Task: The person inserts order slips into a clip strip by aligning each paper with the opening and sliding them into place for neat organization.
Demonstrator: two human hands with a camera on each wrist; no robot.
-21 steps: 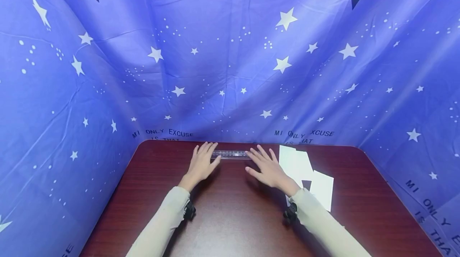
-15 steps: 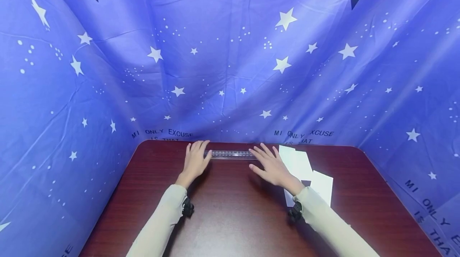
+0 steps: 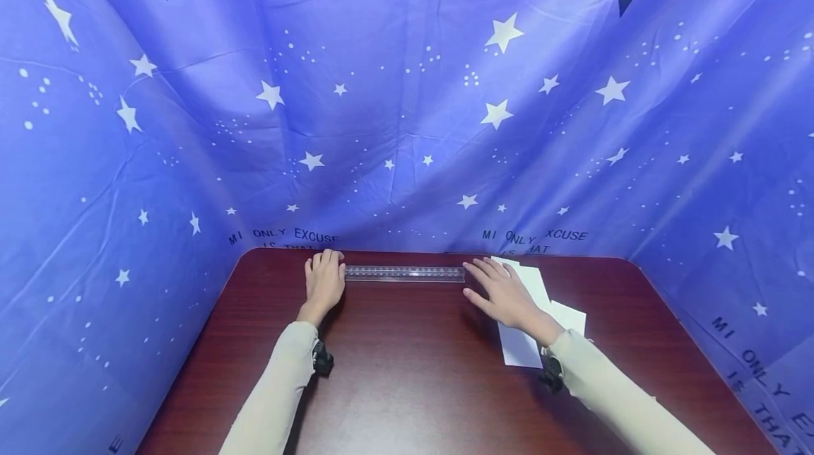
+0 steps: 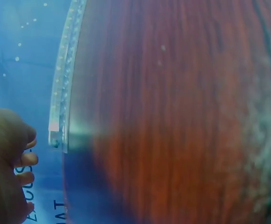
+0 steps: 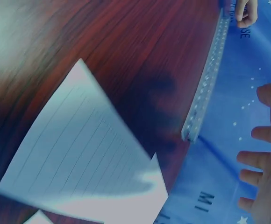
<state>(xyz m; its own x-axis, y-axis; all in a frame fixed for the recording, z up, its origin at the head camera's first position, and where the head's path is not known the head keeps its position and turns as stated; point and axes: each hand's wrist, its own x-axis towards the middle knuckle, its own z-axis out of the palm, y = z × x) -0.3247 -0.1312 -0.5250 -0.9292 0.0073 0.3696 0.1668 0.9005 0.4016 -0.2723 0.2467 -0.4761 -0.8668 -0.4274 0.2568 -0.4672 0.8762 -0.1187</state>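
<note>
A long, clear plastic strip with rows of small dots [image 3: 403,273] lies crosswise near the far edge of the table in the head view. My left hand [image 3: 326,278] is just off its left end, fingers loosely bent and holding nothing. In the left wrist view a gap shows between that hand [image 4: 2,158] and the strip's end [image 4: 63,79]. Past the other end, my right hand [image 3: 505,296] hovers with spread, relaxed fingers, partly covering white paper sheets [image 3: 521,349]. The right wrist view shows its fingers apart from the strip [image 5: 205,88].
Lined paper [image 5: 74,144] lies overlapped on the right of the dark red wooden table [image 3: 407,370]. A blue star-patterned cloth [image 3: 407,109] hangs behind and along both sides. Each wrist wears a small black camera [image 3: 323,357].
My hands have moved apart along the strip, the left leftward and the right rightward over the papers. Both strip ends now show. The view has shifted slightly.
</note>
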